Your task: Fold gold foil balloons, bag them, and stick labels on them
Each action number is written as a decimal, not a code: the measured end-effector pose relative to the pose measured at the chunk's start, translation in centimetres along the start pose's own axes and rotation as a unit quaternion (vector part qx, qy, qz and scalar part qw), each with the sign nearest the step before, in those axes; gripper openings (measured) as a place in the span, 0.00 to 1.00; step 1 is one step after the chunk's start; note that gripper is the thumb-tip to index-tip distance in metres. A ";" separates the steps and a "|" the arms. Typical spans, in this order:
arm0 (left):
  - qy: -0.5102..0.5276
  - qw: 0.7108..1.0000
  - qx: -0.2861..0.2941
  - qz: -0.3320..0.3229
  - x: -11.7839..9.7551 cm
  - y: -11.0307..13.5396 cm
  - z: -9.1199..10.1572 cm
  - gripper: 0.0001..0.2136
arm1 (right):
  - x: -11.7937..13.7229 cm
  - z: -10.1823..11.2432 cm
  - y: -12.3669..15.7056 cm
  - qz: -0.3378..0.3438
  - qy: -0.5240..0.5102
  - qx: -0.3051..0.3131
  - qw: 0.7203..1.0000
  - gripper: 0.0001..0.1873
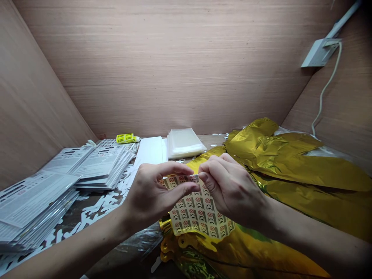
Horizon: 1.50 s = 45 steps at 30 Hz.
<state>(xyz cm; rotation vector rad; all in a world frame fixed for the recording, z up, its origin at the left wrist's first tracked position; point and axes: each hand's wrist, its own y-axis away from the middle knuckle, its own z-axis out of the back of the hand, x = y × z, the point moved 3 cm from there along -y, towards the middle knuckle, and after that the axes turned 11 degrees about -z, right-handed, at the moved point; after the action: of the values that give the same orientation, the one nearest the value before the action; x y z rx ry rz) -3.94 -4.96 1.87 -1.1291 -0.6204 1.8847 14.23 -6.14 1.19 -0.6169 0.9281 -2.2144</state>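
Okay, going left to right: a couple of stacks of printed cards [31, 205] in glossy clear sleeves are sitting at the left, slumping a bit over lacy white paper offcuts [99, 207]. Further back, a small yellow plastic piece [125, 138] is lying near the wood-grain back panel [174, 66], next to a flat white board [149, 151] and a neat pile of crinkly clear poly bags [184, 143].

In the middle, the person's left hand [154, 193] is pinching the top edge of a sticker sheet [197, 211] between thumb and fingers, and the right hand [232, 190] is gripping the same edge just beside it. The sheet is hanging below both hands, printed with rows of little red-circle marks, its bottom edge lying over shiny, crumpled gold foil balloons [287, 166]. Those are heaping up on the right, nearly to the side panel [343, 97]. There's open room above the hands, and a white cable [327, 89] is running down from a white wall box [321, 52].
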 end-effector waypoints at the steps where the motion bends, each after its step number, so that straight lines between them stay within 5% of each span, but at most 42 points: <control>1: 0.001 1.000 0.000 0.004 0.1 0.0 0.0 0.07 | -0.1 0.0 0.0 0.003 0.001 0.001 1.000 0.09; 17: 0.017 0.998 -0.005 0.065 0.2 -0.1 0.1 0.05 | -0.2 -0.1 0.3 0.009 -0.018 -0.020 1.000 0.06; 30: 0.073 0.996 -0.026 0.054 0.0 0.1 -0.1 0.08 | -0.1 0.3 0.5 0.039 0.014 -0.060 0.997 0.04; 39: 0.224 0.961 0.001 0.162 0.1 0.1 -1.5 0.04 | -0.3 -0.1 1.0 0.034 0.046 -0.069 0.996 0.08; 45: 0.195 0.965 0.002 0.176 0.7 0.5 -1.4 0.09 | -0.7 -0.5 1.0 0.039 0.049 -0.057 0.996 0.11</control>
<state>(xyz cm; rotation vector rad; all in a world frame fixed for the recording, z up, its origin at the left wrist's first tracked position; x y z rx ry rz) -3.05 -4.58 0.49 -1.6383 -0.2017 1.8694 14.75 -5.97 0.06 -0.5186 1.1168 -2.1504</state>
